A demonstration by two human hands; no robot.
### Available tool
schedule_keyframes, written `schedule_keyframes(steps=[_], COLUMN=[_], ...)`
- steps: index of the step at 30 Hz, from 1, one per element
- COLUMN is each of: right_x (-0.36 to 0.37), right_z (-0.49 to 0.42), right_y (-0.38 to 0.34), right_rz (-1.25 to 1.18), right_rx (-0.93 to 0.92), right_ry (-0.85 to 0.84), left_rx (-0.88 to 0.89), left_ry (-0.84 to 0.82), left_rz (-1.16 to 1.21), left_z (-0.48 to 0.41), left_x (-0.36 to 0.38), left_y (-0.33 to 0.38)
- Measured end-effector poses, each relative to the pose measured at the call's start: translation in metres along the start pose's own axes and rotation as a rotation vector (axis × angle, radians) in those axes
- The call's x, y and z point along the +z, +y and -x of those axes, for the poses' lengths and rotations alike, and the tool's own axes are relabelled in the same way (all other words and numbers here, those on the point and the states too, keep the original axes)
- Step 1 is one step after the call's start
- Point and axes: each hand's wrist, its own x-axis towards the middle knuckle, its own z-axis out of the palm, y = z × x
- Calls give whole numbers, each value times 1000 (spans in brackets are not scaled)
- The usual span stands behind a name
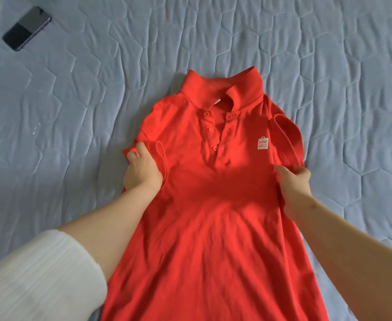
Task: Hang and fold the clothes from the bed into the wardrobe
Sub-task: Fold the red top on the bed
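A red polo shirt [213,216] lies face up on the bed [329,66], collar away from the person. The left hand [141,170] grips the fabric at one sleeve, fingers [141,147] curled round its edge. The right hand [294,181] pinches the shirt's other side below the sleeve. A dark phone [27,28] lies on the bed well apart, far left.
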Motion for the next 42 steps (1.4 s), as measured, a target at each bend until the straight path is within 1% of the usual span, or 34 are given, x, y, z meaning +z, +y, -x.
schedule_keyframes(steps=[1, 3, 4, 6, 7, 8, 9, 10, 11, 12, 13, 14, 15, 16, 18, 19, 21, 22, 23, 24, 26, 28, 29, 31, 32, 33, 34, 35, 36, 38, 39, 40, 42], right_x=[1, 1, 2, 3, 5, 8, 13, 20, 30, 42, 57, 75, 92, 110, 145, 160, 184, 191, 195, 198, 197, 195, 193, 184, 179, 174, 170, 167, 165, 159, 156, 153, 151], right_z=[0, -1, 0, 7, 14, 24, 34, 44, 54, 63, 70, 76, 82, 87, 97, 103, 105, 104, 102, 99, 99, 102, 104, 109, 112, 114, 116, 116, 114, 109, 105, 101, 97], right_y=[1, 4, 4, 2, 0, -1, -2, -2, -3, -4, -6, -7, -6, -6, -1, 1, 8, 11, 14, 17, 21, 23, 25, 30, 31, 32, 31, 30, 28, 29, 31, 35, 41], right_rz=[-10, -1, 13, 90, 184, 313, 436, 513, 537, 512, 461, 413, 392, 382, 313, 261, 205, 201, 203, 222, 267, 221, 174, 67, -7, -92, -177, -249, -298, -310, -284, -253, -203], right_rx=[12, 12, 15, 4, -48, -164, -333, -517, -665, -741, -743, -675, -590, -515, -335, -234, -116, -91, -74, -75, -116, -156, -172, -228, -261, -283, -286, -265, -226, -110, -57, -20, -13], right_ry=[-24, -60, -73, -60, -7, 84, 181, 243, 227, 132, -13, -191, -341, -435, -536, -570, -567, -536, -512, -503, -508, -497, -481, -448, -440, -436, -432, -423, -409, -351, -332, -337, -386], left_rx=[34, 216, 348, 601, 663, 667, 601, 484, 342, 225, 130, 41, -42, -92, -85, -44, 56, 80, 64, 48, 23, 5, 2, -22, -24, -10, 9, 32, 54, 61, 67, 98, 234], left_ry=[49, 175, 188, 128, 119, 148, 200, 259, 301, 329, 336, 317, 257, 175, -66, -181, -353, -420, -500, -573, -666, -633, -565, -358, -248, -165, -114, -125, -204, -407, -451, -447, -310], left_rz=[67, 221, 268, 249, 206, 180, 193, 239, 288, 329, 366, 412, 478, 563, 766, 798, 706, 684, 691, 697, 604, 492, 444, 288, 160, 39, -5, 48, 189, 544, 615, 614, 489], left_z=[-4, -4, 1, 14, 19, 20, 20, 18, 15, 10, 5, -2, -9, -15, -27, -33, -48, -56, -61, -66, -73, -78, -83, -92, -95, -96, -95, -92, -87, -70, -64, -59, -47], left_x=[-4, -13, -17, -18, -15, -12, -10, -8, -7, -6, -6, -6, -8, -10, -18, -24, -34, -38, -42, -44, -45, -45, -46, -52, -56, -60, -61, -61, -58, -50, -44, -37, -25], left_y=[-2, -5, -5, -8, -11, -17, -22, -27, -32, -37, -41, -46, -49, -50, -49, -49, -47, -44, -39, -34, -24, -13, -9, -2, 0, 3, 6, 9, 12, 16, 16, 15, 5])
